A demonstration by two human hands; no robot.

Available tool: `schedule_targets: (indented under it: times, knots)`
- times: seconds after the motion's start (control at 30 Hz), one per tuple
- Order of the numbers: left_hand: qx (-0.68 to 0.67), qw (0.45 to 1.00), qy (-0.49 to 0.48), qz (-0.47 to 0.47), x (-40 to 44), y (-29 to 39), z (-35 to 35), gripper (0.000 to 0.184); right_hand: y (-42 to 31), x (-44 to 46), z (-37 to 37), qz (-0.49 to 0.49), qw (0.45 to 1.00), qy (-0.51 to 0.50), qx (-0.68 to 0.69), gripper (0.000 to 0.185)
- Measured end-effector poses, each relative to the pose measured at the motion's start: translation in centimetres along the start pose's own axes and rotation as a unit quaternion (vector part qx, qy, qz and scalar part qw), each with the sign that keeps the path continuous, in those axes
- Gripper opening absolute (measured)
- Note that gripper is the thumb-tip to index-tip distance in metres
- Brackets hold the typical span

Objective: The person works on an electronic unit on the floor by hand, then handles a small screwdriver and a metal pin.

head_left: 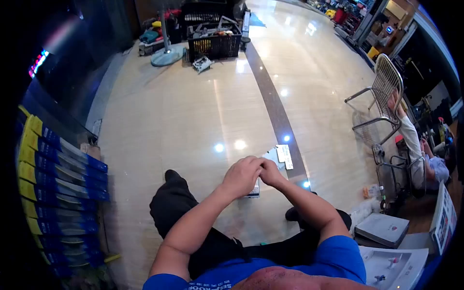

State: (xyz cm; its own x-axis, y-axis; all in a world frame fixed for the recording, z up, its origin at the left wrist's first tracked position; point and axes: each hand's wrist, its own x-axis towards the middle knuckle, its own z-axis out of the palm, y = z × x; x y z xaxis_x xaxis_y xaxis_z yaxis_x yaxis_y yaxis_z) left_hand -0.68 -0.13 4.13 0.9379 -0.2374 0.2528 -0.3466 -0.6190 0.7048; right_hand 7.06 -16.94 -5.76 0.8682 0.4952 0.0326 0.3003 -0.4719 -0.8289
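My left hand [242,177] and my right hand [271,173] meet in front of me, above the tiled floor between my knees. Both have bent, closed fingers, and whatever they grip is hidden behind the knuckles. Just past my right hand shows a flat pale grey piece [272,155]. A white printed label or card [284,157] adjoins it on the right. Below the hands, a small dark-and-white printed edge [253,192] sticks out; I cannot tell whether it belongs to the same thing.
Blue-and-yellow packages [63,193] are stacked at left. A black crate [215,46] of tools stands at the back beside a round stand base [167,56]. To the right are a metal chair [384,92], a seated person [432,166] and a white box [382,229].
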Motion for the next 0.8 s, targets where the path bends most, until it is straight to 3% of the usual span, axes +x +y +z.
schedule_targets:
  times: [0.03, 0.1, 0.2, 0.37, 0.43, 0.47, 0.5, 0.57, 0.7, 0.8]
  knots:
    - [-0.038, 0.999, 0.035, -0.011, 0.1, 0.4, -0.4, 0.023, -1.9, -0.5, -0.4, -0.011, 0.999, -0.008, 0.029, 0.019]
    - [-0.042, 0.997, 0.064, -0.02, -0.4, 1.2, -0.9, 0.023, -6.4, -2.4, -2.3, 0.131, 0.984, -0.07, 0.095, 0.021]
    - [-0.037, 0.994, 0.072, -0.072, -0.9, 0.9, -0.8, 0.027, -8.1, -4.0, -2.9, 0.187, 0.938, -0.104, 0.271, 0.018]
    - [-0.131, 0.979, -0.011, -0.155, -0.8, -1.7, 0.0, 0.026, -7.6, -4.5, -3.5, 0.235, 0.885, -0.115, 0.386, 0.02]
    - [-0.359, 0.858, -0.089, -0.356, -0.3, -1.8, -0.2, 0.022, -6.9, -4.0, -3.4, 0.175, 0.941, -0.094, 0.276, 0.02]
    - [-0.399, 0.84, -0.095, -0.355, -0.5, -2.8, 0.6, 0.02, -5.6, -4.2, -2.9, 0.095, 0.979, -0.077, 0.165, 0.019]
    - [-0.396, 0.839, -0.097, -0.361, -0.8, -3.0, 1.0, 0.02, -5.9, -4.5, -3.0, 0.097, 0.977, -0.079, 0.171, 0.019]
    - [-0.486, 0.787, -0.122, -0.359, -0.5, -3.6, 1.7, 0.021, -7.8, -4.7, -4.2, -0.02, 0.997, -0.056, 0.052, 0.017]
    - [-0.518, 0.771, -0.116, -0.351, 0.4, -2.3, 2.4, 0.02, -8.4, -4.1, -5.4, -0.035, 0.997, -0.054, -0.037, 0.014]
    - [-0.516, 0.767, -0.126, -0.36, 0.1, -3.6, 3.0, 0.021, -8.0, -3.9, -5.3, -0.016, 0.997, -0.072, -0.022, 0.013]
